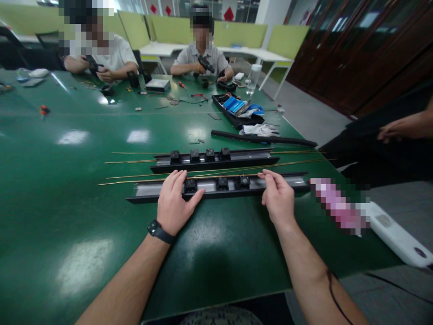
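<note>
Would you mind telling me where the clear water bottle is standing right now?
In the head view, the clear water bottle stands at the far right of the green table, just beyond the black tray.

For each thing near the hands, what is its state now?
Left hand: flat on the near rail, open.
Right hand: fingertips on a thin rod, holding nothing.
Near rail: lying flat, three black blocks in it.
Far rail: lying flat, four black blocks in it.
Thin rods: lying loose along the rails.
</note>
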Demonstrator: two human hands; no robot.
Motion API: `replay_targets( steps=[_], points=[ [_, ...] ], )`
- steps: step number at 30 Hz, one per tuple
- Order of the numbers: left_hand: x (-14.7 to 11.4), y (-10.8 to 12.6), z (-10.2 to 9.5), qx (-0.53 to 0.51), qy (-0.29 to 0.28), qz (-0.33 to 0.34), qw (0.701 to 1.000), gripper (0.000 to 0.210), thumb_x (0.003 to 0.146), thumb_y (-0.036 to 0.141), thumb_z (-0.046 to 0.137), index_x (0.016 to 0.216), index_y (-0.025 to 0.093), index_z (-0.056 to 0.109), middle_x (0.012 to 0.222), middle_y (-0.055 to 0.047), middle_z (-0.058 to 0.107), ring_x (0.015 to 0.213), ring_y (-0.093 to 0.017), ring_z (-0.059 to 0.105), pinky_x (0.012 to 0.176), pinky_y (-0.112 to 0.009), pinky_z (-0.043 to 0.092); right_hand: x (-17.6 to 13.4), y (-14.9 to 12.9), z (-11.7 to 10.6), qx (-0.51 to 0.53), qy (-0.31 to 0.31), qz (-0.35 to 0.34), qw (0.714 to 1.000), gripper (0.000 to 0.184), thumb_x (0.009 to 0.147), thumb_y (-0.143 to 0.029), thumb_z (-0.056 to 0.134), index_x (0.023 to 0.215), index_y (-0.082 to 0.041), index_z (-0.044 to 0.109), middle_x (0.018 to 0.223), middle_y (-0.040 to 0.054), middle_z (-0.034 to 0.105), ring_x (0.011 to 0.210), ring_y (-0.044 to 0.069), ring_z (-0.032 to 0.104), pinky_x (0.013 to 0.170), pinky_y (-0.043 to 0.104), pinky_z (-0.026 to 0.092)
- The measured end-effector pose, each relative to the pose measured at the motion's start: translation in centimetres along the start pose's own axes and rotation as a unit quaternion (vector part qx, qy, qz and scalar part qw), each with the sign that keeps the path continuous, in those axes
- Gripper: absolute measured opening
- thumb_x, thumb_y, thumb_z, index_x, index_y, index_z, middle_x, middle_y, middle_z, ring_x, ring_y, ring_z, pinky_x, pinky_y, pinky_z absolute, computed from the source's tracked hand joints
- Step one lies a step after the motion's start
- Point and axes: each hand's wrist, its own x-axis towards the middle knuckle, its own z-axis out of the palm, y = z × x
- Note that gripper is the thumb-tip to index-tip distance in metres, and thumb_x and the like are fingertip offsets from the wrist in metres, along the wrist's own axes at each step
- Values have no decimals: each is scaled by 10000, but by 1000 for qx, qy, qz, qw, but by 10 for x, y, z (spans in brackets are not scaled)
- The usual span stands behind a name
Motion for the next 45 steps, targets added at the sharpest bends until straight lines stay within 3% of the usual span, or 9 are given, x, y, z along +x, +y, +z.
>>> replay_targets(
  steps=[21, 32, 45],
  points=[
    [0, 4, -2, -39, -31, 6, 999, 679, 911, 498, 723, 1462, 157, 517, 1437, -174, 626, 1430, -322, 534, 1202, -521, 454, 0, -1, 0, -4, 6, 5, 1000, 466, 944, -557, 630, 1199, -178, 716, 1210, 124, 771, 365, 41, 493, 334, 224, 385],
    [1, 1, -3, -11, -2, -25, 1000, 647, 902, 505, 725, 1428, 166, 559, 1419, -186, 624, 1399, -340, 547, 1191, -547, 441, 0, -1, 0, -1, 7, 7, 1000, 466, 948, -560, 625, 1193, -176, 720, 1197, 123, 776, 373, 45, 493, 343, 220, 382],
    [0, 2, -2, -22, -10, -11, 1000, 642, 912, 485, 723, 1443, 176, 536, 1395, -170, 649, 1385, -334, 570, 1179, -540, 471, 1, 1, -1, -14, 10, 11, 1000, 494, 938, -586, 627, 1214, -186, 717, 1221, 125, 769, 375, 43, 490, 352, 222, 398]
  ],
)
